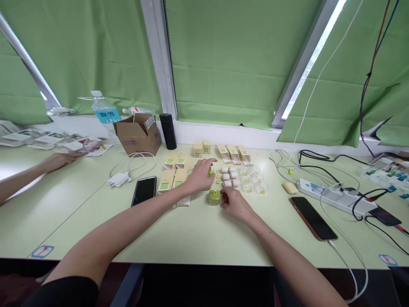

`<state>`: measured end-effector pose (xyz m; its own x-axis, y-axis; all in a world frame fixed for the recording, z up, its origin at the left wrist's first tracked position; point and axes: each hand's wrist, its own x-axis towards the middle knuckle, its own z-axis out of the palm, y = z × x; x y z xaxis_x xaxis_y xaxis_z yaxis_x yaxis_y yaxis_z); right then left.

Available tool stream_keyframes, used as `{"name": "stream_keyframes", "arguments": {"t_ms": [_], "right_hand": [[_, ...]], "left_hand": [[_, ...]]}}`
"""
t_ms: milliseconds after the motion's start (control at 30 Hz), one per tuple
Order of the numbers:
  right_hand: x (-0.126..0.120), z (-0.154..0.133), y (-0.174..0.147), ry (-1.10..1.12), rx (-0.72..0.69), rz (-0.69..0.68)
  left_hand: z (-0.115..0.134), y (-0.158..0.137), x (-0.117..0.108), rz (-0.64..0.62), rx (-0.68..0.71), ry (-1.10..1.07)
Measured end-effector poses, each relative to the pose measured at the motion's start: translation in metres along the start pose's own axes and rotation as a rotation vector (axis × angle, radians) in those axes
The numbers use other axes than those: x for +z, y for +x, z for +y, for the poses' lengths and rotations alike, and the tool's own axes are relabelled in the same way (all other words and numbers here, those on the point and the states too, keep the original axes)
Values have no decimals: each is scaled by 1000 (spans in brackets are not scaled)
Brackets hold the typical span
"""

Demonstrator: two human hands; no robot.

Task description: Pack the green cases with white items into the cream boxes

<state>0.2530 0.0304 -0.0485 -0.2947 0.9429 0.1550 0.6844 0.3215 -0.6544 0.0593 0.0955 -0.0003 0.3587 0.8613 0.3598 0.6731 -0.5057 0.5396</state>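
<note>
Pale-green desk top (191, 243), running the full width; clock directions below are taken from the small square clear jar with a green lid.

Co-worker's hand (60, 162), towards ten o'clock, forearm entering at the far left edge, fingers extended.
Brown cardboard box (136, 140), flaps raised, between ten and eleven.
Black rectangular smartphone (144, 190), at nine, partly behind the left forearm.
Black upright cylinder (168, 132), at eleven.
Cream paper cartons with green labels (166, 178), towards ten, grouped beside the left wrist.
Left hand (202, 175), at eleven, forearm coming in from eight; back of the hand upward, fingers stretched forward and slightly bent over small green pieces (209, 171). Whether it grips one cannot be told.
Small square clear jar with a green lid (214, 197), upright on bare desk, nearest the wearer of all the small parts.
White rounded blocks (226, 176), in rows, at one.
Right hand (235, 204), at three, forearm from four; fingers curled, tips at the jar's right side. Contact or grip cannot be told.
Clear transparent shells (254, 179), clustered, at two.
Dark-screened smartphone in an orange-brown case (313, 218), just past three.
White power strip (332, 197), at three, cables attached.
</note>
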Motion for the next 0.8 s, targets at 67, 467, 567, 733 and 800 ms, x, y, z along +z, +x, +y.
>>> {"name": "stream_keyframes", "arguments": {"t_ms": [67,467,567,733,800], "right_hand": [[0,0,1,12,6,-10],[2,9,7,146,51,-21],[2,8,6,127,57,-22],[1,6,6,97,55,-25],[1,5,6,99,50,-21]], "left_hand": [[-5,29,4,-100,-48,92],[-22,134,57,-254,-300,174],[-22,144,69,-255,-355,168],[-18,152,82,-239,-414,144],[-17,152,85,-234,-434,130]]}}
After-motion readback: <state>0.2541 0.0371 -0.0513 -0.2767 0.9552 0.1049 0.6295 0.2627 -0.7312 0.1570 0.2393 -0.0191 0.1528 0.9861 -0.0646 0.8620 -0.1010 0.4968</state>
